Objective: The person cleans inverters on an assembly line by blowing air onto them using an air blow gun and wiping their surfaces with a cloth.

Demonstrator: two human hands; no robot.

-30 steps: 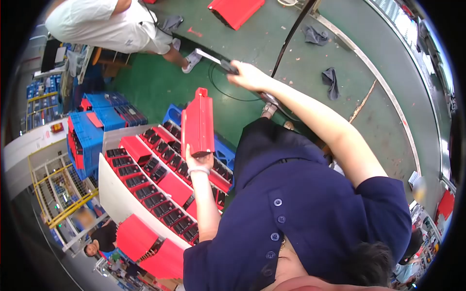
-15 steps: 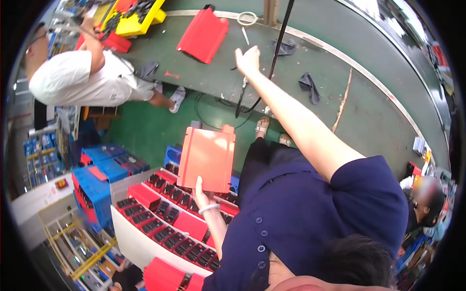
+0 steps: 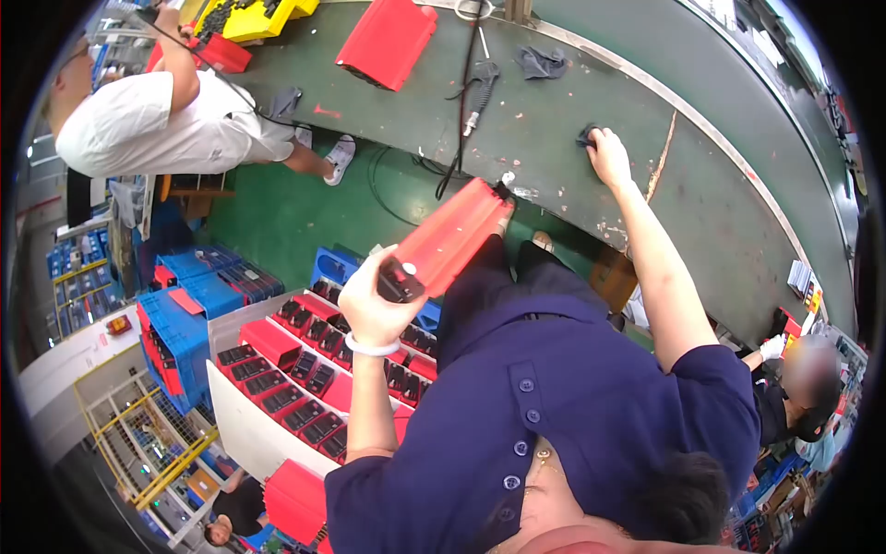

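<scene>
My left hand (image 3: 374, 303) grips a red plastic housing (image 3: 448, 242) near its black end, fingers wrapped round it. The housing is tilted, its far end pointing up and right near the bench edge. On the green bench top (image 3: 544, 120), my right hand (image 3: 609, 159) is closed on a crumpled dark grey cloth (image 3: 586, 137), mostly hidden by the fingers. To the left of that hand lies a dark handheld tool (image 3: 480, 88) beside a hanging black cable (image 3: 469, 55).
Another red housing (image 3: 389, 44) and a grey cloth (image 3: 542, 63) lie on the bench. A white-sided bin (image 3: 245, 420) of red and black parts stands lower left, near blue crates (image 3: 180, 342). A co-worker in white (image 3: 157, 129) stands at left; a yellow bin (image 3: 249, 23) is beyond.
My right hand has moved right along the bench and taken hold of the dark cloth. My left hand has turned the red housing so its black end faces me.
</scene>
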